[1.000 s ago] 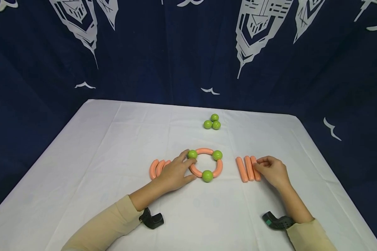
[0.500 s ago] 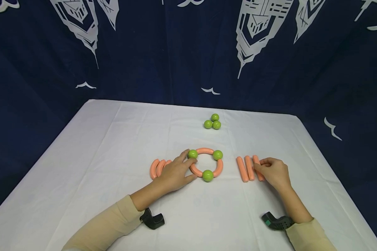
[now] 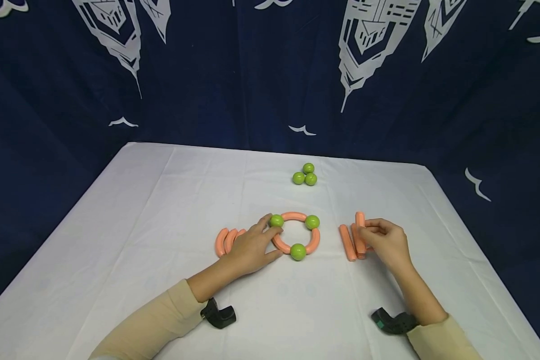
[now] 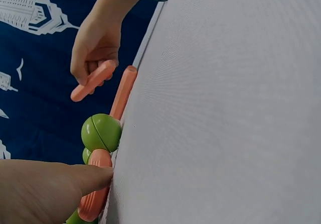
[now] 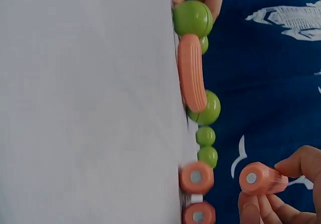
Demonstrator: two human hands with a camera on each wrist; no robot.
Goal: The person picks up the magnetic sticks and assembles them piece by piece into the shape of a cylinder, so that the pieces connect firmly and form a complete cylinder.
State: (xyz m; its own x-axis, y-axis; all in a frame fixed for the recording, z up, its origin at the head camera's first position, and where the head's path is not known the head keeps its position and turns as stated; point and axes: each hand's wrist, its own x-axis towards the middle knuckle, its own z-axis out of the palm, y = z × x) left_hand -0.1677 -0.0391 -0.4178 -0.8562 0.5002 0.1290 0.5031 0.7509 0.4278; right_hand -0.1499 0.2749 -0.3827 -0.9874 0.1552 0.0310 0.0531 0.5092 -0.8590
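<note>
Your right hand [image 3: 384, 242] pinches stick [image 3: 360, 220], lifted off tabletop [image 3: 162, 200]; left hand [image 3: 251, 246], fingers relaxed, steadies ring [image 3: 314, 242]. Next: likely join stick to ball [image 3: 312, 222].

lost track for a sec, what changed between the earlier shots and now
The right hand has pinched the rightmost straight orange stick and lifted it off the table, away from the two sticks left lying. The left hand stays on the ring; the three loose green balls stayed put.

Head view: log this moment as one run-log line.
left hand: rests on ring, touches green ball | right hand: pinches straight orange rod, lifted | two rods on table
</note>
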